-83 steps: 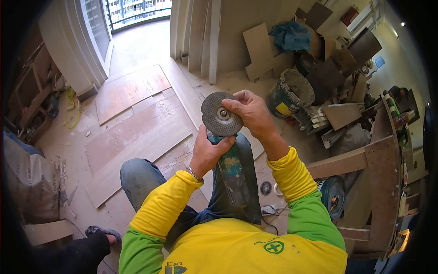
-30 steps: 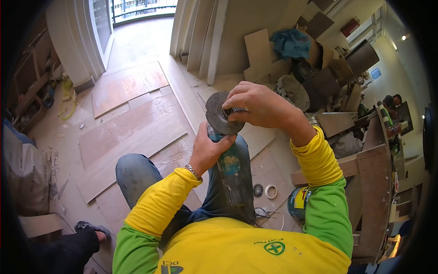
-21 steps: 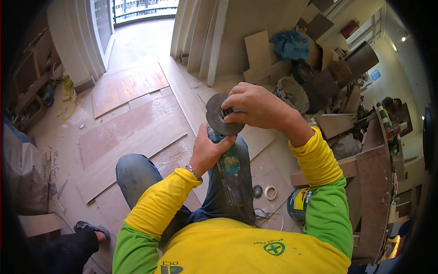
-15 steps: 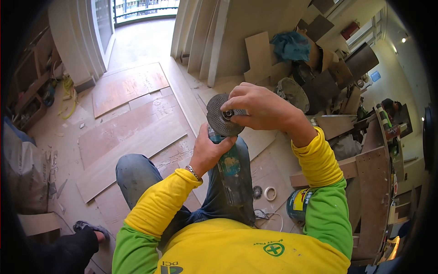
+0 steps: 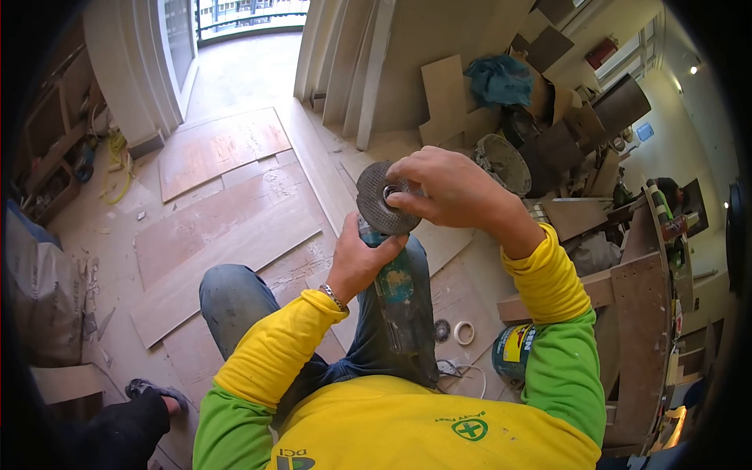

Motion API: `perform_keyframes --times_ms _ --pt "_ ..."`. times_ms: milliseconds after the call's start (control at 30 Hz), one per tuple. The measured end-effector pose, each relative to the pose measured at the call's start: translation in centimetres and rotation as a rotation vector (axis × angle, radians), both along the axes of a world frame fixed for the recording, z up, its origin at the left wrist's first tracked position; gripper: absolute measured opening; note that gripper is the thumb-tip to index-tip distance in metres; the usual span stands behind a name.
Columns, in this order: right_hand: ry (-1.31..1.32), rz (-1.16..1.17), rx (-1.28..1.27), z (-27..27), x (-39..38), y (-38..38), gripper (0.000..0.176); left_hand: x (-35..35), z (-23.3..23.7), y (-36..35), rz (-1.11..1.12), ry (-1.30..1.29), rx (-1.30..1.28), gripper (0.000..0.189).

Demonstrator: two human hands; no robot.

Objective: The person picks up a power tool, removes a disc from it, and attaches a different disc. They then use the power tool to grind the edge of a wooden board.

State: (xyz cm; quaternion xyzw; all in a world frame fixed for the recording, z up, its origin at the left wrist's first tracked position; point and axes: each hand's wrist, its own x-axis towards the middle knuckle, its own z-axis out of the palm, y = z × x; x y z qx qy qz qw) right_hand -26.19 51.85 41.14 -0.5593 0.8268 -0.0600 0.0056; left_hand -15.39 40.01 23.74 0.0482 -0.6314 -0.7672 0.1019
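Note:
An angle grinder [image 5: 398, 301] with a teal and dark body stands between my knees, its head pointing away from me. My left hand [image 5: 359, 258] is wrapped round its neck, just below the disc. A dark, textured round disc [image 5: 376, 205] is on the grinder's head and faces up. My right hand [image 5: 446, 188] has its fingers closed on the small metal nut [image 5: 389, 190] at the disc's centre; the fingers partly hide it.
Loose boards [image 5: 227, 243] lie on the floor ahead. A tape roll [image 5: 464, 333], a small round disc [image 5: 442, 330] and a labelled tub [image 5: 511, 352] are at the right. Another person's foot [image 5: 157, 392] shows at lower left. Scrap and a bucket [image 5: 501, 163] lie at upper right.
The fingers of my right hand have turned and shifted slightly over the disc's centre. My left hand and the grinder are almost unmoved.

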Motion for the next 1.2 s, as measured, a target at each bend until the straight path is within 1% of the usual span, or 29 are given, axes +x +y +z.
perform_keyframes --times_ms 133,200,233,300,333,400,433,500,533,600,633,700,733,800,833,900,933,1000,1033,1100,1133,1200 --pt "-0.021 0.052 0.025 0.4 0.4 0.2 0.027 -0.1 -0.1 0.0 -0.008 0.002 0.008 0.082" --pt "0.060 -0.133 0.283 1.4 1.1 -0.3 0.023 -0.1 -0.1 0.0 -0.010 0.004 0.002 0.082" --pt "0.060 -0.133 0.283 1.2 1.0 -0.1 0.023 -0.1 -0.1 0.0 -0.009 0.005 -0.004 0.082" --pt "0.002 -0.041 0.024 0.5 0.6 0.4 0.019 -0.1 -0.1 0.0 -0.006 0.004 -0.005 0.082" --pt "0.002 -0.041 0.024 0.2 0.7 0.5 0.019 -0.1 -0.1 0.0 -0.002 0.002 -0.006 0.082" --pt "-0.006 0.040 -0.104 -0.1 0.9 0.5 0.018 0.0 0.0 0.0 -0.005 0.000 -0.002 0.082" --pt "-0.006 0.039 -0.104 0.2 1.0 0.3 0.018 0.0 0.0 0.0 -0.009 -0.002 0.001 0.082" --pt "0.085 -0.143 0.241 1.2 1.2 -0.3 0.021 -0.1 -0.1 0.0 -0.001 0.000 -0.013 0.082" --pt "0.084 -0.143 0.241 1.0 1.1 -0.1 0.021 -0.1 -0.1 0.0 0.006 0.001 -0.027 0.082" --pt "0.002 -0.077 0.001 0.3 0.7 0.4 0.023 0.0 0.1 0.0 0.004 -0.007 -0.023 0.082" --pt "0.001 -0.076 0.001 0.2 0.6 0.4 0.023 0.0 0.2 0.0 0.001 -0.014 -0.019 0.082" --pt "0.023 0.037 -0.001 0.0 0.5 0.5 0.025 0.0 -0.1 0.0 0.001 -0.012 -0.018 0.083" --pt "0.022 0.036 -0.002 0.8 1.0 -0.1 0.025 0.0 -0.2 0.0 0.001 -0.011 -0.016 0.083" --pt "0.024 -0.366 0.493 2.9 2.3 -1.9 0.025 0.0 -0.2 0.0 -0.002 -0.002 -0.010 0.084" --pt "0.023 -0.366 0.493 2.5 2.0 -1.4 0.025 0.0 -0.1 0.0 -0.004 0.007 -0.004 0.084" --pt "-0.023 -0.071 0.013 0.9 0.9 0.3 0.025 0.0 -0.1 0.1 -0.001 0.007 0.008 0.082" --pt "-0.024 -0.069 0.013 0.3 0.6 0.5 0.025 0.0 -0.1 0.1 0.002 0.007 0.019 0.080" --pt "0.015 0.117 -0.104 -0.5 0.3 0.4 0.024 -0.1 -0.1 0.3 0.014 0.016 0.033 0.076" --pt "0.006 0.131 -0.109 -0.7 0.4 0.3 0.024 0.0 -0.1 0.3 0.030 0.023 0.046 0.072" --pt "0.077 0.041 -0.059 -1.1 0.5 0.0 0.023 0.0 -0.4 0.6 0.058 0.038 0.056 0.069" --pt "0.060 0.075 -0.068 -1.4 0.6 -0.2 0.023 0.0 -0.5 0.6 0.065 0.065 0.066 0.066" --pt "0.147 -0.133 -0.005 -1.8 1.1 -0.2 0.024 0.0 -0.4 0.5 0.051 0.031 0.082 0.065"
